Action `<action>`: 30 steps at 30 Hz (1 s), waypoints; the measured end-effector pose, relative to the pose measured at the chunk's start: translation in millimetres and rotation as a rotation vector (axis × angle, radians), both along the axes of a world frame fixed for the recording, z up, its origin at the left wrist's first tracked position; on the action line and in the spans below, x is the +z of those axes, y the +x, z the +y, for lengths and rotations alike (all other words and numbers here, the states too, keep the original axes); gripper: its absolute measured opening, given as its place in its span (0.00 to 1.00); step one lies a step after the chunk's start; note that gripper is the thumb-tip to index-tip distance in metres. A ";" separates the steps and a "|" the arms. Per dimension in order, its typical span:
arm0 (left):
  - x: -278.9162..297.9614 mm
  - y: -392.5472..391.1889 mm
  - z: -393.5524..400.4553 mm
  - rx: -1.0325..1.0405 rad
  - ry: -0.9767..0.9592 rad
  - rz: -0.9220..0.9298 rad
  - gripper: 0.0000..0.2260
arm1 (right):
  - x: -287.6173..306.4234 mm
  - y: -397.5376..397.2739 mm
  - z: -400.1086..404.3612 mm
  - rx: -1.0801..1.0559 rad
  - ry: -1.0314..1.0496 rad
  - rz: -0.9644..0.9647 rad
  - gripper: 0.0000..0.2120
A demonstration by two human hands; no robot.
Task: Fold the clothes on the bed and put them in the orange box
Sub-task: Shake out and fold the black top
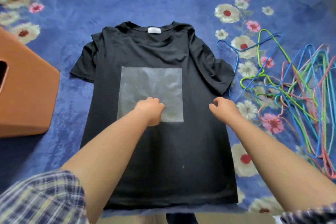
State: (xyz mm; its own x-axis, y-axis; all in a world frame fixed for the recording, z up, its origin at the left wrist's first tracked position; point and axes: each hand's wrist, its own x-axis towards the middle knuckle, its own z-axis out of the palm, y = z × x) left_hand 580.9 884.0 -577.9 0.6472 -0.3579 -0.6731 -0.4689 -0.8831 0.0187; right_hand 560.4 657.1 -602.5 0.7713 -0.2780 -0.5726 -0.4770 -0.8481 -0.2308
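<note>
A black T-shirt with a grey square print lies flat and face up on the blue flowered bedspread, collar away from me. My left hand hovers over the lower part of the print with its fingers curled in, holding nothing that I can see. My right hand sits over the shirt's right side, fingers loosely curled, holding nothing. The orange box stands to the left of the shirt, partly cut off by the frame edge.
A tangle of several coloured wire hangers lies on the bedspread to the right of the shirt, close to its right sleeve. The near edge of the bed runs just below the shirt's hem.
</note>
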 end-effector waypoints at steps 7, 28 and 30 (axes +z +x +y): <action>-34.4 76.4 -30.3 0.265 -0.207 -0.075 0.17 | -33.1 86.4 -46.7 -0.657 0.257 -0.280 0.31; -101.9 166.1 -98.5 0.171 -0.179 -0.296 0.25 | -62.4 158.1 -163.2 -0.720 0.063 -0.430 0.23; -102.0 179.4 -105.0 0.123 -0.326 -0.387 0.23 | -63.6 152.6 -160.7 -0.645 0.011 -0.276 0.26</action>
